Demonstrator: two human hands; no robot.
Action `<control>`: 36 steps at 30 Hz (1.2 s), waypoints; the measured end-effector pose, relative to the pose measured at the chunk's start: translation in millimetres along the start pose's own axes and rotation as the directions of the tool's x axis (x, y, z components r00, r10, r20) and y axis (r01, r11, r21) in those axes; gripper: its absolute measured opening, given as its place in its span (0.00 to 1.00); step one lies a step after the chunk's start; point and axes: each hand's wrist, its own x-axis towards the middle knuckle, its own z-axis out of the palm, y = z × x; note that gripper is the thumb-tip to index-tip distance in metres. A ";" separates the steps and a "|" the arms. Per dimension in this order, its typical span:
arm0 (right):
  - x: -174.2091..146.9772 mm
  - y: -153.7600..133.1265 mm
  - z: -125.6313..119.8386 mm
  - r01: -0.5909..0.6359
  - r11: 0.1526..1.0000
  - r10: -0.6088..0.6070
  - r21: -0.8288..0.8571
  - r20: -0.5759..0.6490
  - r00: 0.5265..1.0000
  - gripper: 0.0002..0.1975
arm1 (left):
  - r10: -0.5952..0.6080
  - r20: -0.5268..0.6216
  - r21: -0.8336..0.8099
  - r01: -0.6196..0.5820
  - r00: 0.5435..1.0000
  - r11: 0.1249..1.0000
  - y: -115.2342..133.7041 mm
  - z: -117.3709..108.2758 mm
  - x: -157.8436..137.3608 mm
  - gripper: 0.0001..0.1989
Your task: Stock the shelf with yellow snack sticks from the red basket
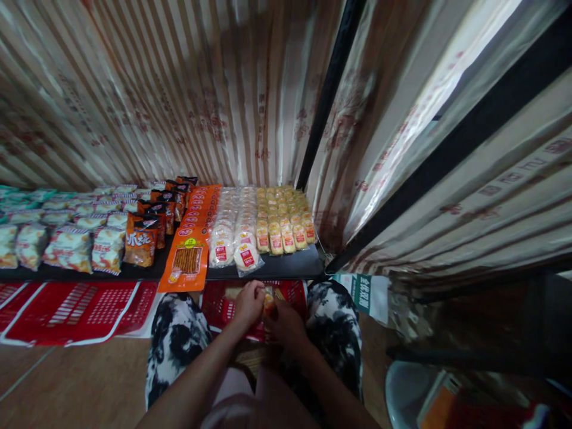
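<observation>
Between my knees, both hands are over a red basket (295,293). My right hand (286,323) is closed on a small snack packet (269,301) with a yellowish, red-marked wrapper. Close on its left side, my left hand (249,304) has its fingers curled together; what they hold, if anything, is hidden. Just beyond, on the dark shelf (286,266), stand rows of yellow packaged snacks (288,235) with red labels. Beside them lie clear-wrapped round white crackers (221,247) and a stack of flat orange snack bags (185,256).
Further left on the shelf are orange-and-black snack bags (140,241) and white snack bags (67,247). A second red basket (96,307) sits below the shelf's edge. Striped curtains (201,89) and dark posts (330,95) bound the shelf. At lower right is a pale tub (404,387).
</observation>
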 end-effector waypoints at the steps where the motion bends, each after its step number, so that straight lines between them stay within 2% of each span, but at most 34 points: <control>1: -0.2 0.0 -0.2 0.004 1.000 -0.003 0.023 -0.026 1.000 0.14 | 0.018 -0.009 -0.002 -0.018 1.000 1.000 2.5 -1.7 -1.3 0.09; 7: -0.1 -0.2 -1.5 0.040 0.987 -0.007 0.153 -0.212 0.977 0.15 | 0.159 -0.115 -0.107 -0.171 0.981 0.979 13.1 -8.8 -8.3 0.12; 11: 3.7 -2.6 -6.1 0.069 0.986 -0.015 0.151 -0.337 0.941 0.19 | 0.233 -0.205 -0.137 -0.264 0.950 0.955 24.3 -12.9 -10.7 0.10; 14: 8.9 -7.6 -14.5 0.064 0.993 -0.016 0.104 -0.409 0.913 0.19 | 0.307 -0.267 -0.110 -0.346 0.913 0.932 31.9 -16.8 -11.5 0.10; 17: 17.2 -12.3 -26.5 0.074 0.996 -0.041 0.053 -0.464 0.885 0.18 | 0.390 -0.313 0.006 -0.409 0.866 0.913 33.4 -20.0 -9.6 0.11; 21: 33.9 -12.8 -40.2 0.075 0.997 -0.067 -0.006 -0.523 0.849 0.20 | 0.532 -0.250 0.267 -0.471 0.809 0.841 25.2 -21.8 0.6 0.15; 25: 50.3 -12.5 -46.5 0.076 0.997 -0.074 -0.019 -0.549 0.833 0.22 | 0.583 -0.140 0.428 -0.482 0.801 0.765 12.5 -21.6 14.0 0.19; 29: 59.6 -18.1 -48.3 0.078 0.997 -0.070 -0.009 -0.556 0.828 0.23 | 0.611 -0.106 0.475 -0.500 0.784 0.724 2.9 -23.5 19.9 0.19; 33: 64.9 -24.8 -47.3 0.041 0.999 -0.026 0.016 -0.538 0.842 0.24 | 0.625 -0.104 0.476 -0.513 0.774 0.714 -1.5 -30.3 20.7 0.18; 36: 69.6 -28.4 -45.1 0.062 0.998 -0.036 0.031 -0.540 0.841 0.25 | 0.638 -0.100 0.465 -0.531 0.764 0.709 -4.1 -38.5 23.0 0.16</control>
